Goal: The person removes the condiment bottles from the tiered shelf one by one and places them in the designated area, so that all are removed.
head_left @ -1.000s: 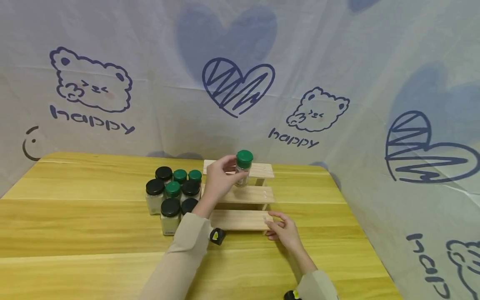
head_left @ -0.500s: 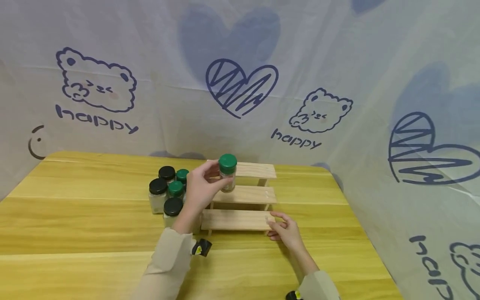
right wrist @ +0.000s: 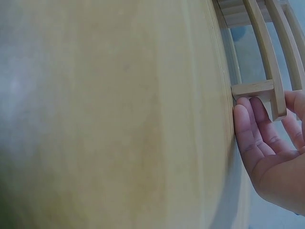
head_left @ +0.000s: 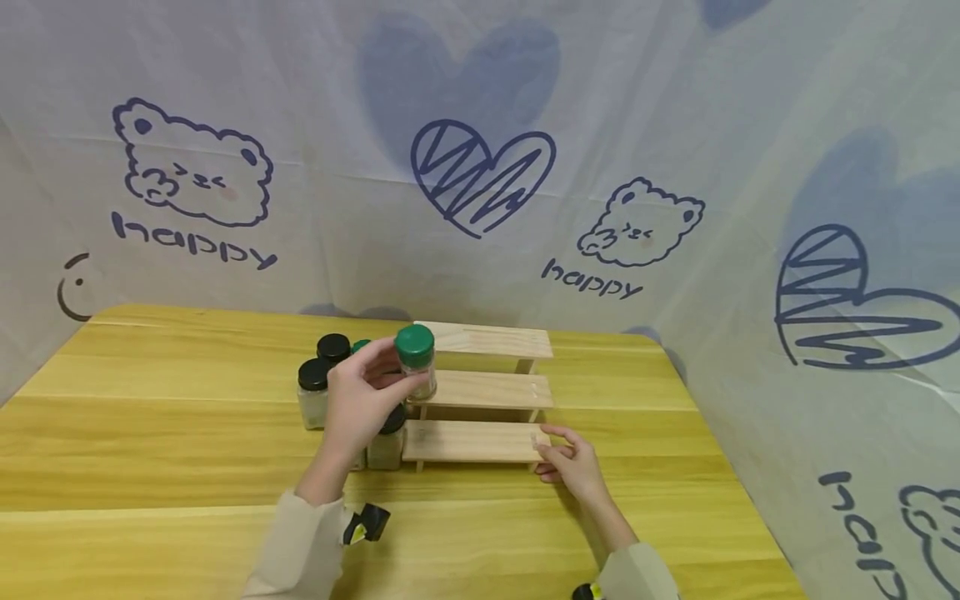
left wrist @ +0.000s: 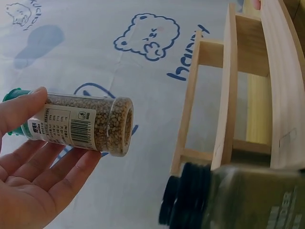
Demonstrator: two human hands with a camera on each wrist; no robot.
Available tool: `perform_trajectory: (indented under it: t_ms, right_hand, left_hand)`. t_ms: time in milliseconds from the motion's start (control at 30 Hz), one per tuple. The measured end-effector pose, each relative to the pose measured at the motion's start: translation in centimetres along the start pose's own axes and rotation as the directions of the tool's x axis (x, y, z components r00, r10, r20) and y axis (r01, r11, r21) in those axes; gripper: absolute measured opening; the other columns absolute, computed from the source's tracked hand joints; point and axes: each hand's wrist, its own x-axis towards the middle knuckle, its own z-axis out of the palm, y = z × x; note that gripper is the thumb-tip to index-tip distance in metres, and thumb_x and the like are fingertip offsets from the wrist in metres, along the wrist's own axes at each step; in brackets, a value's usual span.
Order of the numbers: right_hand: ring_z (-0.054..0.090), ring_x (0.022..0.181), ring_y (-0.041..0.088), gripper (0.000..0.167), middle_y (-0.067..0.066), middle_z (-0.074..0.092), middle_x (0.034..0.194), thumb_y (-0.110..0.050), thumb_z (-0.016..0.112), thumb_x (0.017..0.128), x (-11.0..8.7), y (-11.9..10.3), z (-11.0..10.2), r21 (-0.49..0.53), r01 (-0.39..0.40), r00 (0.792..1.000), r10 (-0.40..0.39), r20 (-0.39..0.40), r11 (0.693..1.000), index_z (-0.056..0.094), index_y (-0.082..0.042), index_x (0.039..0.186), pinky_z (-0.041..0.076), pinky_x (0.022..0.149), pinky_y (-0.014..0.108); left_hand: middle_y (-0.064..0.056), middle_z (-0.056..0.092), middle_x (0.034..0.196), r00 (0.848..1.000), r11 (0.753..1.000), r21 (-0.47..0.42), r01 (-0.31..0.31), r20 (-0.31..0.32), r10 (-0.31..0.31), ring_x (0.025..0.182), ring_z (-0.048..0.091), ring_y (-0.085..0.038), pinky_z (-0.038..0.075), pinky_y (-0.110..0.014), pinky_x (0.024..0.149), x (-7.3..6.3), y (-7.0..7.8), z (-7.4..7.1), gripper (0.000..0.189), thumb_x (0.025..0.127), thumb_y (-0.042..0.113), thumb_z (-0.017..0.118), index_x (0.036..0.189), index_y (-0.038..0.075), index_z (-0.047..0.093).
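My left hand (head_left: 356, 410) pinches a spice jar (left wrist: 102, 121) with a green lid between thumb and fingers. Small tan grains fill the clear jar, which bears a barcode label. In the head view it is raised, upright, just left of the wooden three-step rack (head_left: 480, 440). My right hand (head_left: 576, 468) holds the right end of the rack's lowest step. In the right wrist view its fingers (right wrist: 245, 126) lie beneath that step, against the short leg. Left of the rack stand black-lidded jars (head_left: 313, 392), partly hidden behind my left hand.
The rack's steps carry nothing visible. A dark-lidded jar (left wrist: 238, 198) is close to the left wrist camera. Behind the yellow wooden table (head_left: 187, 467) hangs a pale cloth (head_left: 330, 208) with bear and heart drawings.
My left hand has carried the green-lidded jar leftward and slightly down, from over the rack's steps to the rack's left end. My right hand has kept its place on the rack.
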Motion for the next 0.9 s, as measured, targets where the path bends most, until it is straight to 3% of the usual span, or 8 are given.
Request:
perform_trajectory:
  t_ms: [267,533,800,900]
  right_hand:
    - [0.062,0.059,0.024,0.034,0.020,0.064,0.075,0.003,0.056,0.085,0.0,0.1,0.0,0.009,-0.001,1.000,0.001,0.008,1.000,0.050,0.007,0.118,0.054,0.055,0.033]
    - [0.062,0.059,0.024,0.034,0.021,0.064,0.075,0.002,0.056,0.085,0.0,0.1,-0.1,0.003,0.002,1.000,-0.002,0.014,1.000,0.049,0.007,0.119,0.054,0.054,0.032]
    - [0.062,0.059,0.024,0.034,0.020,0.064,0.075,0.002,0.056,0.085,0.0,0.1,0.0,0.002,-0.001,1.000,0.001,0.003,1.000,0.050,0.007,0.119,0.053,0.053,0.032]
    - [0.062,0.059,0.025,0.034,0.021,0.064,0.076,0.002,0.056,0.085,0.0,0.1,0.0,0.004,-0.005,1.000,0.005,0.001,1.000,0.050,0.006,0.119,0.053,0.054,0.032]
  left_hand:
    - [-0.014,0.065,0.089,0.997,0.997,0.039,-0.071,-0.033,0.072,0.079,0.061,-0.009,0.052,-0.022,0.067,-1.1,0.6,-1.9,0.037,0.067,-0.004,0.075,0.101,-0.002,0.063]
    - [-0.011,0.064,0.088,1.000,0.997,0.077,-0.011,-0.005,0.011,0.077,0.061,-0.009,0.052,-0.022,0.067,-2.4,1.3,-4.3,0.037,0.067,-0.007,0.074,0.102,-0.004,0.061]
    - [0.002,0.065,0.088,1.000,0.990,0.138,-0.023,0.003,0.022,0.078,0.061,-0.007,0.051,-0.020,0.067,-3.4,1.6,-5.9,0.039,0.068,-0.005,0.074,0.104,-0.003,0.061]
    - [0.000,0.065,0.089,1.000,0.988,0.156,-0.019,0.017,0.017,0.078,0.061,-0.006,0.051,-0.020,0.067,-3.6,1.2,-6.9,0.039,0.068,-0.006,0.073,0.104,-0.005,0.060]
